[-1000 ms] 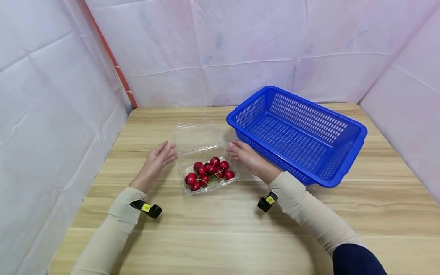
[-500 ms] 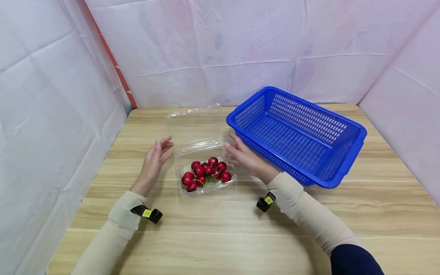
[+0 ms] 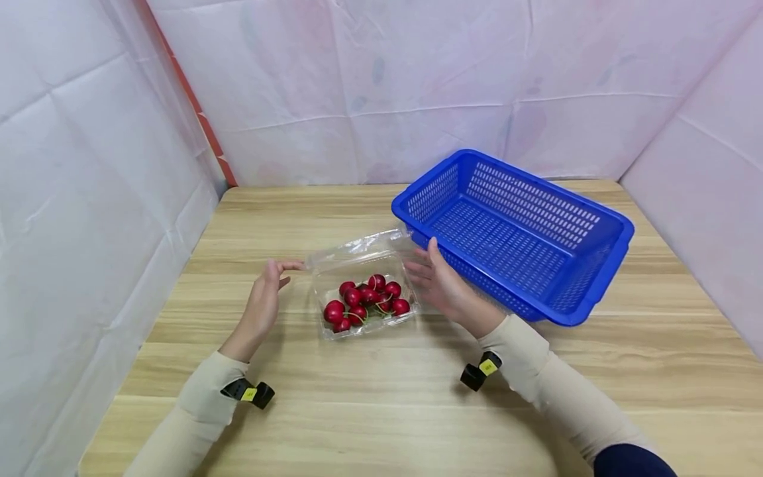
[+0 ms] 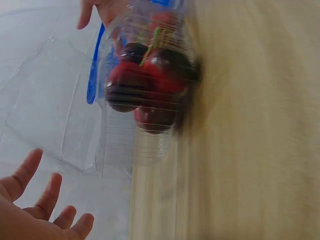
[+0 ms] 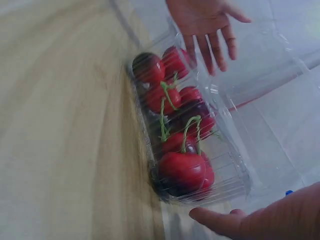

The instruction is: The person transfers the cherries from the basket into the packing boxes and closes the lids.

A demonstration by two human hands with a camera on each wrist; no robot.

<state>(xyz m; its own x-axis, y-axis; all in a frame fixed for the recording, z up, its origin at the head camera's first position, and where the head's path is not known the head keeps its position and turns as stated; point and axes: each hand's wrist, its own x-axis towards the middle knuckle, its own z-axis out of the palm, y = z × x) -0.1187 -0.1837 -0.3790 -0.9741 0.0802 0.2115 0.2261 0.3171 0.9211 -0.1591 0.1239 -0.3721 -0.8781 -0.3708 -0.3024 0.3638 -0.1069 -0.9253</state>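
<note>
A clear plastic clamshell box [image 3: 369, 326] holds several red cherries [image 3: 368, 296] with green stems. Its transparent lid [image 3: 357, 248] is raised from the hinge on the far side; in the left wrist view it stands up above the base. My left hand [image 3: 261, 301] is at the box's left side, fingers extended towards the lid's left end. At the other end is my right hand [image 3: 444, 285], palm facing the box and fingers straight, partly seen through the clear plastic. Neither hand grips anything. Whether the fingertips touch the lid, I cannot tell.
A blue plastic basket [image 3: 608, 281] with slotted walls stands at the back right, close behind my right hand. The wooden table [image 3: 369, 411] ends at white draped sheets [image 3: 369, 86] at the back and sides.
The lid tilted back half a second ago, and now looks raised and foreshortened. The box has shifted slightly right. My right hand has moved right and turned its palm inward; the left fingers have straightened.
</note>
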